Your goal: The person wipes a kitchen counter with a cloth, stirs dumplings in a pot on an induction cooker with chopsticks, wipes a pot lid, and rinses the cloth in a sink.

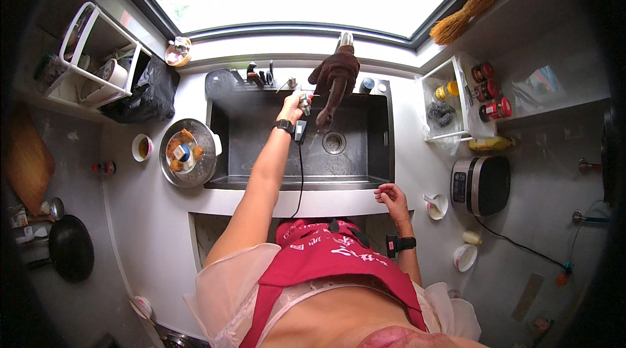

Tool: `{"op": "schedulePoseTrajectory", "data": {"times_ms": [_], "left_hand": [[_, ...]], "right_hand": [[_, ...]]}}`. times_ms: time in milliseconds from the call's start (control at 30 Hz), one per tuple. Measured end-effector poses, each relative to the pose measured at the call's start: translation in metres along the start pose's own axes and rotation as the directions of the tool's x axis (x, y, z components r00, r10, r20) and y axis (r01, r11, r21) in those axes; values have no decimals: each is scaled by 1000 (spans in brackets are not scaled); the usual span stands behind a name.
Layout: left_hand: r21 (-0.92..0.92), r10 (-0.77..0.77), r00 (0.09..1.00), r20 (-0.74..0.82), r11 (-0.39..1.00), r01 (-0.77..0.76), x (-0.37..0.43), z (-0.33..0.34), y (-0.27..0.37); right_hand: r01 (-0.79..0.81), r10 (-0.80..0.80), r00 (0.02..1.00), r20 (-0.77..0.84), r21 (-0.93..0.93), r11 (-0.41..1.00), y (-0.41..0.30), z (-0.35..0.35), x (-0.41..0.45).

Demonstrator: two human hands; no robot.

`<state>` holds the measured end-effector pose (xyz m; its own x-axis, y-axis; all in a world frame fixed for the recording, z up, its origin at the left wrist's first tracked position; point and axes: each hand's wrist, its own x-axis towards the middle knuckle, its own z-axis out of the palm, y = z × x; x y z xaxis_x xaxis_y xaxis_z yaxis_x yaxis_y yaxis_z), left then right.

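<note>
My left hand (292, 107) reaches over the back of the dark sink (264, 152) and is closed around a small metal and teal fitting (305, 103), whose exact kind I cannot tell. Right of it a faucet (346, 40) is wrapped in a dark brown cloth (338, 71) that hangs above the sink drain (334, 142). My right hand (391, 196) rests at the counter's front edge by the sink's near right corner, fingers loosely curled, holding nothing that I can see. Both wrists wear black straps with small devices; a black cable runs down from the left one.
Left of the sink stands a pan of food under a glass lid (168, 152), near a small bowl (142, 148). On the right are a white rack (455, 98), a small appliance (481, 186), a bowl with a spoon (436, 207) and another bowl (465, 257).
</note>
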<state>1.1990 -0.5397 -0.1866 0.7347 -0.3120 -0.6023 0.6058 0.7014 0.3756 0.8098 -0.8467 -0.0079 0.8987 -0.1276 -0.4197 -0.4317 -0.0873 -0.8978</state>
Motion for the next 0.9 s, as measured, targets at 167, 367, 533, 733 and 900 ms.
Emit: {"op": "schedulePoseTrajectory", "data": {"times_ms": [167, 367, 533, 733, 900], "left_hand": [[-122, 51, 998, -32, 991, -55, -18, -21, 1], [191, -60, 998, -3, 980, 59, -95, -44, -94], [622, -157, 983, -100, 761, 185, -140, -94, -136], [994, 166, 985, 44, 88, -59, -168, -106, -156], [929, 223, 965, 135, -368, -45, -227, -63, -167]], "right_hand": [[37, -38, 997, 73, 8, 999, -13, 8, 31], [68, -65, 992, 104, -25, 997, -18, 22, 54], [95, -92, 983, 159, -15, 995, -32, 29, 56], [110, -100, 978, 185, -45, 993, -30, 22, 49], [98, -90, 983, 162, -45, 994, -7, 0, 38]]}}
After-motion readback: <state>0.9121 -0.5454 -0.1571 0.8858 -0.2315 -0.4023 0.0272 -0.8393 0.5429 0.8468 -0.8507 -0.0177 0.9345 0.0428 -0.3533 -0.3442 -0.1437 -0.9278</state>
